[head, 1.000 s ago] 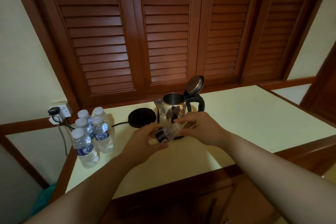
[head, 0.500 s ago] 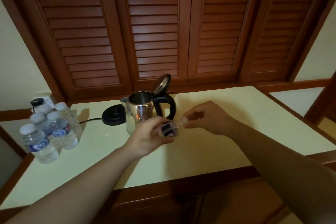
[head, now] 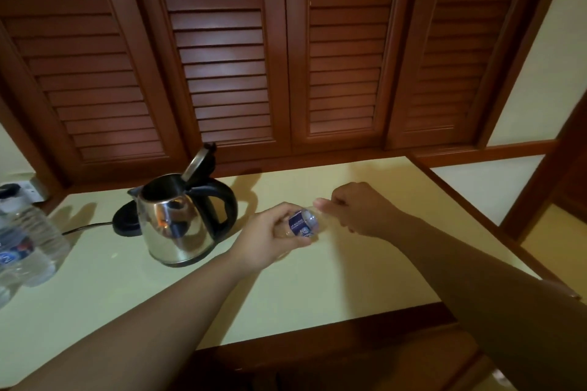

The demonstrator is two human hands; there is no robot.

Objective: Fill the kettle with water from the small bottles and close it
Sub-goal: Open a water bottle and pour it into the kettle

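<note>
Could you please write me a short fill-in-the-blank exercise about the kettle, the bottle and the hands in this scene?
1. The kettle stands with its lid ____.
2. The small bottle is gripped by the ____ hand.
3. The right hand pinches the bottle's ____.
4. The black base lies to the ____ of the kettle in the picture.

Missing words: open; left; cap; left

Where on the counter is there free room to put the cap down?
Bare pale countertop lies in front of the steel kettle with black handle and under both hands, left hand, right hand, out to the right wooden edge. Crowded at far left: clear water bottles, black kettle base and its cord.
</note>
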